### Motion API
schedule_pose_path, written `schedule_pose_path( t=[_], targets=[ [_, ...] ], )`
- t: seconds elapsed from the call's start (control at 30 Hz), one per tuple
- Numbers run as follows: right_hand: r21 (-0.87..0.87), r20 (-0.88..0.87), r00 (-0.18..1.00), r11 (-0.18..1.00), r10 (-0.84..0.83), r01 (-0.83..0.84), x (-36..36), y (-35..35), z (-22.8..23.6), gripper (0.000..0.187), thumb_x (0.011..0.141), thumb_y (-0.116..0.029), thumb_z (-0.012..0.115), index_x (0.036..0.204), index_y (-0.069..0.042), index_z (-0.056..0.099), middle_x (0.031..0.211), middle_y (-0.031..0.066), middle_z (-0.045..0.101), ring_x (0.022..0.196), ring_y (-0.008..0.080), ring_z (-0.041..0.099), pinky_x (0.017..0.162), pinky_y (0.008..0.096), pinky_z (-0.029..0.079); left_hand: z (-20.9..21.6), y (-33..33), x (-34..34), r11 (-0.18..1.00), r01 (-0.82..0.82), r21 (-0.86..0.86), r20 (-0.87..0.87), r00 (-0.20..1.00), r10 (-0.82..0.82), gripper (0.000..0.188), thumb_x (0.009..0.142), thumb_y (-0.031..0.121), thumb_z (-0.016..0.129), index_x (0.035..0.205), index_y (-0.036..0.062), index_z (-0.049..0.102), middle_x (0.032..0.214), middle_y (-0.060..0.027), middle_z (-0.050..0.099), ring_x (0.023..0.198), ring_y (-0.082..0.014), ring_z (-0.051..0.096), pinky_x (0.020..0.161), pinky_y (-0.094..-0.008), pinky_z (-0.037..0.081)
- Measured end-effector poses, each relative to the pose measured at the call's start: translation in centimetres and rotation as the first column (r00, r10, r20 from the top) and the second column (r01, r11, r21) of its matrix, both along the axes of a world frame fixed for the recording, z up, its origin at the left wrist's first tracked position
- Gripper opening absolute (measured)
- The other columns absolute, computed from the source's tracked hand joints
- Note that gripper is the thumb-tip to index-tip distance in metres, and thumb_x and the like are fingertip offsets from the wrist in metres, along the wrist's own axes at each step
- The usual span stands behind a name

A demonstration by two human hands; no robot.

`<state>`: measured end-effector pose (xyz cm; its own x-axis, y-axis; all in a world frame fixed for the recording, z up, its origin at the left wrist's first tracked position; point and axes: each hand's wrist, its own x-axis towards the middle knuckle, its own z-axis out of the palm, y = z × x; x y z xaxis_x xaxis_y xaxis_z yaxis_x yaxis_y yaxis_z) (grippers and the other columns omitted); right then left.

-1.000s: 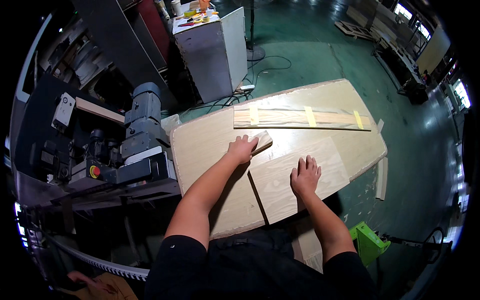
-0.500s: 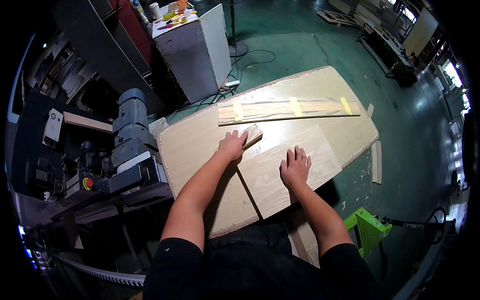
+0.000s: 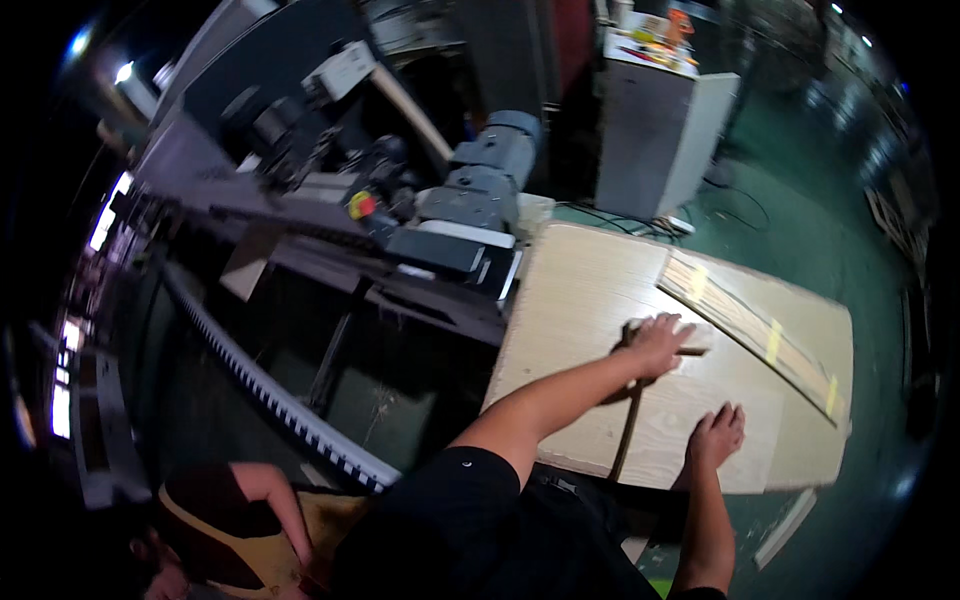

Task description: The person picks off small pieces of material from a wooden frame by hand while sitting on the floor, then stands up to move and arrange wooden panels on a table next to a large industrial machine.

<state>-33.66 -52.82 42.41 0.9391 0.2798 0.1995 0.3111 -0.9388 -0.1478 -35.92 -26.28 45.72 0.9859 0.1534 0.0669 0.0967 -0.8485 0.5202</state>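
Observation:
My left hand is closed over a small wooden block, whose end shows beyond the fingers. The block rests on a flat pale wooden panel with a dark near-left edge. On that same panel lies my right hand, fingers somewhat spread and holding nothing. Both lie on a light worktable with rounded corners. Beyond my hands, a long grained board with several yellow tape strips across it slants over the tabletop.
Left of the table stands a grey machine with a motor and a red stop button. A toothed curved rail runs below it. Another person is at the lower left. A cabinet with small items stands behind; cables cross the floor.
The view has swung left, so the table now sits to the right and another person shows at the lower left. My hands keep about the same places on the block and panel.

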Motion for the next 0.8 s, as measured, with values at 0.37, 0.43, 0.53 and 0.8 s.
schedule_pose_path(
  t=[0.37,0.43,0.53,0.8],
  targets=[
    [-0.077,0.012,1.000,0.997,0.024,-0.023,0.8,-0.6,-1.8,0.051,0.094,-0.029,0.053,0.141,-0.009,0.052,0.152,0.0159,0.043,0.141,0.0330,0.040,0.115,0.0497,0.027,-5.4,8.3,-22.1,0.794,-0.446,-0.413,0.267,0.774,0.574,0.039,0.081,0.012,0.071,0.116,0.0060,0.057,0.120,-0.0156,0.054,0.117,-0.0366,0.052,0.099,-0.0454,0.044],
    [-0.073,0.034,0.999,0.997,0.041,-0.039,1.2,-1.1,-2.3,0.050,0.094,-0.029,0.053,0.140,-0.008,0.053,0.151,0.0162,0.044,0.139,0.0335,0.041,0.114,0.0495,0.029,-6.2,9.9,-25.4,0.773,-0.522,-0.360,0.233,0.752,0.617,0.039,0.080,0.012,0.071,0.116,0.0062,0.057,0.123,-0.0164,0.053,0.119,-0.0382,0.050,0.100,-0.0475,0.043],
    [-0.077,0.072,0.996,0.996,0.050,-0.044,1.7,-1.8,-3.1,0.049,0.095,-0.029,0.052,0.138,-0.007,0.054,0.150,0.0169,0.046,0.138,0.0343,0.043,0.113,0.0495,0.032,-6.6,10.7,-28.6,0.714,-0.670,-0.202,0.206,0.684,0.700,0.043,0.080,0.013,0.071,0.120,0.0066,0.057,0.132,-0.0202,0.049,0.122,-0.0427,0.047,0.104,-0.0510,0.039],
    [-0.097,0.088,0.993,0.993,0.074,-0.066,1.4,-1.4,-2.5,0.046,0.097,-0.030,0.055,0.138,-0.011,0.054,0.149,0.0172,0.046,0.137,0.0354,0.044,0.112,0.0479,0.035,-12.5,7.6,-30.9,0.609,-0.742,-0.280,0.014,0.631,0.775,0.059,0.092,0.023,0.059,0.145,0.0099,0.039,0.139,-0.0316,0.043,0.122,-0.0513,0.047,0.102,-0.0557,0.041]
  ],
)
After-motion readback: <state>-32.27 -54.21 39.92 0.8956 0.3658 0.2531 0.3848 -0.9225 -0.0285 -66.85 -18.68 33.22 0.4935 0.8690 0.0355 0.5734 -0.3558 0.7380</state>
